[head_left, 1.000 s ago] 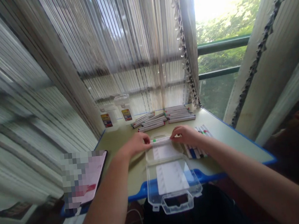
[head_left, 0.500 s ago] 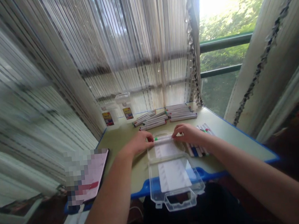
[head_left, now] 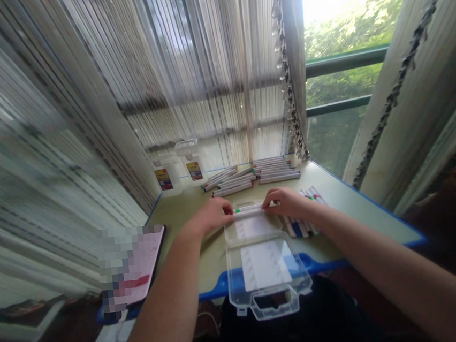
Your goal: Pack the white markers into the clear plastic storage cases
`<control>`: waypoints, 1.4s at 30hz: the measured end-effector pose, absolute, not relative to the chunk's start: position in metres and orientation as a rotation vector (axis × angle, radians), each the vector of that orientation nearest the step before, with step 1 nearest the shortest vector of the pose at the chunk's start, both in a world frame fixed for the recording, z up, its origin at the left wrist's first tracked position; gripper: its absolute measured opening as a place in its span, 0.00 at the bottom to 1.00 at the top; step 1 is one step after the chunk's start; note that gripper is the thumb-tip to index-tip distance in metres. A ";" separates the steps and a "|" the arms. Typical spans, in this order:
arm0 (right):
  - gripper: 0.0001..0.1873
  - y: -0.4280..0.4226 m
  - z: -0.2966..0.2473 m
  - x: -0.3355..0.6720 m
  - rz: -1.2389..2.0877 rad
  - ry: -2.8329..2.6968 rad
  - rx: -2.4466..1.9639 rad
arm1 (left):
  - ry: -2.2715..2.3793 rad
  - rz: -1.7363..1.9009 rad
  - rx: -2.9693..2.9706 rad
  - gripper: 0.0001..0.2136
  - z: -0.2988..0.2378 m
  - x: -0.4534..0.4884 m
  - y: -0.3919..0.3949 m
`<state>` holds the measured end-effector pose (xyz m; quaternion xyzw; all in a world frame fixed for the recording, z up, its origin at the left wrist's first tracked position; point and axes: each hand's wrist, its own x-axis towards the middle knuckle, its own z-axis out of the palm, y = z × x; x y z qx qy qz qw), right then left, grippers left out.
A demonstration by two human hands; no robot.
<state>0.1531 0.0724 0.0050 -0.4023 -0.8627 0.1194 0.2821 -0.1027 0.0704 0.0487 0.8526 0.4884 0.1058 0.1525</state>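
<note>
Item: one slim white marker [head_left: 250,208] with a green band near its left end, set crosswise at the far end of an open case [head_left: 235,280]; whether it rests on the case floor or is held just above cannot be told. Left hand [head_left: 215,214]: fingers bent, pinching the marker's left end, beside the green band. Right hand [head_left: 281,202]: thumb and fingertips closed on the marker's right end.

Case: clear, glossy plastic, rounded corners, hinged; base on the table [head_left: 372,219], the lid with its moulded handle lying out past the near edge. White insert [head_left: 265,267], flat, rectangular, in the lid; a similar white surface in the base.

Table: pale yellowish top, smooth, blue rim, moulded blue lip along the near edge.

Markers, loose group [head_left: 231,180]: white barrels, coloured ends, fanned unevenly near the far edge. Markers, neater stack [head_left: 279,177]: adjoining on the right, roughly parallel. Markers, side group [head_left: 296,228]: right of the case, partly covered by the right forearm.

Two upright clear cases [head_left: 192,166] with printed labels: far left corner. Tablet [head_left: 145,259]: dark-edged, at the left edge, partly pixelated. Curtain [head_left: 201,60]: striped, stringy, behind the far edge.
</note>
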 end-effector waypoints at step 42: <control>0.10 0.073 0.015 0.172 -0.074 -2.205 -1.475 | 1.368 0.548 2.565 0.10 0.050 -0.098 0.069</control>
